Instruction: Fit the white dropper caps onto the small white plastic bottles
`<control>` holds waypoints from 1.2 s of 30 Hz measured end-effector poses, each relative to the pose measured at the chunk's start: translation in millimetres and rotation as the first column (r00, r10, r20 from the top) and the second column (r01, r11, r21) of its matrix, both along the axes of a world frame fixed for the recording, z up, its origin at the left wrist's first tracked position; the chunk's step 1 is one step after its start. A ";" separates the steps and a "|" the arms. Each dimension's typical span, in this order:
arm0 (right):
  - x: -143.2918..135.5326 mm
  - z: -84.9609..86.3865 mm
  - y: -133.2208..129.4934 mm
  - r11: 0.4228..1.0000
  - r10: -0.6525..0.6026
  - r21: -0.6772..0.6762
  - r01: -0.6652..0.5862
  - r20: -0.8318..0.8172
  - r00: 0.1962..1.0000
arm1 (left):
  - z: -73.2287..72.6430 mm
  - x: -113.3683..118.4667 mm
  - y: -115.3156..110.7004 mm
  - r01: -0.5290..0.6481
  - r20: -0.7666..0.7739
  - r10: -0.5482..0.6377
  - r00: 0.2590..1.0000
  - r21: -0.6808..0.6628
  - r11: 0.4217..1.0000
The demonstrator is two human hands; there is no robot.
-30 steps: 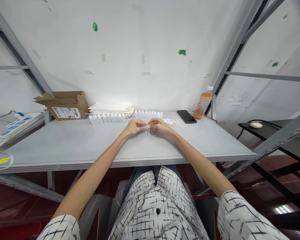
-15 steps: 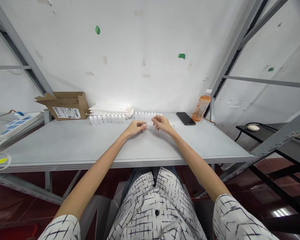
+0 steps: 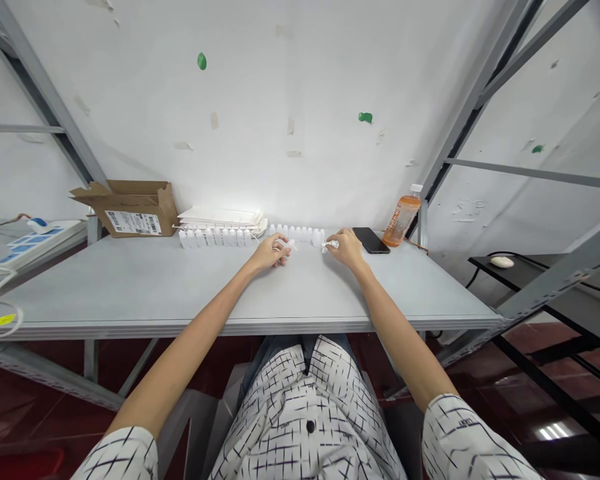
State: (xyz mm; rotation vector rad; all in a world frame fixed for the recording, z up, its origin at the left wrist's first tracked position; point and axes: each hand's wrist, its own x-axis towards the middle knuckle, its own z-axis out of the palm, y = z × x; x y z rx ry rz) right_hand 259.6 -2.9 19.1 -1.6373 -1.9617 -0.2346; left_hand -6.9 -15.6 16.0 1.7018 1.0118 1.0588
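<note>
Standing nr L hand (image 3: 271, 254): wht btls (image 3: 217, 239), contents unclear

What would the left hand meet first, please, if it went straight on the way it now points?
The left hand would probably meet the bottles beyond the white piece it holds, though depth is unclear.

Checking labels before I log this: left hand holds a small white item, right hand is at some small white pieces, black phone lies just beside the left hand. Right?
One error: the head view shows the black phone just beside the right hand. The left hand holds a small white item, and the right is at some small white pieces.
</note>
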 end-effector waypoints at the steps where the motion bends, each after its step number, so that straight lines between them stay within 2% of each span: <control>1: -1.7 -0.4 0.3 1.000 0.012 -0.013 -0.011 0.021 1.000 | 0.0 -0.1 -0.2 0.007 -0.001 -0.007 1.000 0.006 1.000; 9: -8.5 1.6 -3.2 0.997 0.041 -0.074 -0.037 0.053 0.998 | 0.5 -2.4 0.2 0.063 -0.061 -0.062 0.996 0.008 0.998; 11: -10.6 3.1 -4.0 0.996 0.058 -0.062 -0.058 -0.011 0.998 | 0.7 -2.9 0.5 0.073 -0.069 -0.073 0.995 -0.007 0.997; 13: -14.0 5.2 -4.4 0.992 0.110 -0.035 -0.118 -0.175 0.978 | 1.0 -2.9 0.6 0.093 -0.079 -0.095 0.992 -0.022 0.995; 15: -18.7 7.4 -5.1 0.970 0.219 -0.002 -0.241 -0.416 0.883 | 1.2 -2.4 0.4 0.114 -0.089 -0.116 0.989 -0.030 0.993; 17: -24.2 9.2 -6.8 0.922 0.309 0.015 -0.386 -0.630 0.713 | 1.5 -1.6 0.3 0.131 -0.096 -0.134 0.986 -0.034 0.991; 19: -29.7 10.4 -9.6 0.871 0.322 0.005 -0.491 -0.761 0.563 | 1.6 -0.9 0.3 0.146 -0.099 -0.149 0.984 -0.034 0.989; 22: -36.6 11.1 -14.7 0.839 0.274 -0.027 -0.543 -0.841 0.466 | 1.4 -0.8 0.6 0.160 -0.098 -0.163 0.982 -0.037 0.986; 36: -49.0 10.3 -26.1 0.768 0.271 -0.088 -0.634 -0.852 0.448 | 3.5 -0.5 -2.1 0.151 -0.179 -0.152 0.972 -0.017 0.988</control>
